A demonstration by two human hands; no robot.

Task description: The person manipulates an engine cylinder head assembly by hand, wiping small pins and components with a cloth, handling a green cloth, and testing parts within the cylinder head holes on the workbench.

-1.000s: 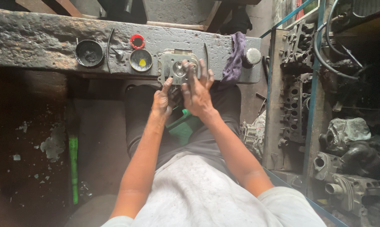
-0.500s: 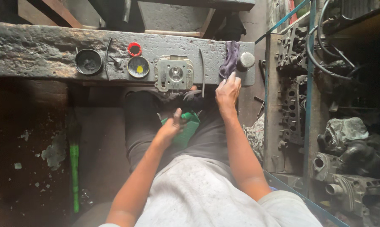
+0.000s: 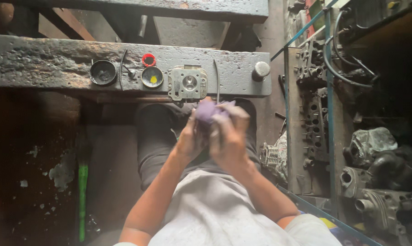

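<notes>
Both hands are together over my lap, below the bench edge. My left hand [image 3: 191, 139] and my right hand [image 3: 228, 136] are closed around a purple rag [image 3: 208, 110], which bunches out between the fingers. Just above them, a square grey metal cylinder head [image 3: 187, 83] lies flat on the worn grey bench [image 3: 55, 64], with no hand touching it.
On the bench sit a black round cup [image 3: 103, 72], a small tin with yellow paste [image 3: 152, 77], a red ring [image 3: 148, 59], thin rods [image 3: 216, 79] and a metal cap [image 3: 261, 69]. Engine parts [image 3: 315, 114] crowd a rack at right. A green-handled tool [image 3: 82, 191] lies on the floor at left.
My hands left the cylinder head on the bench. My right hand reached to the purple rag at the bench's right, took it, and now both hands hold it over my lap.
</notes>
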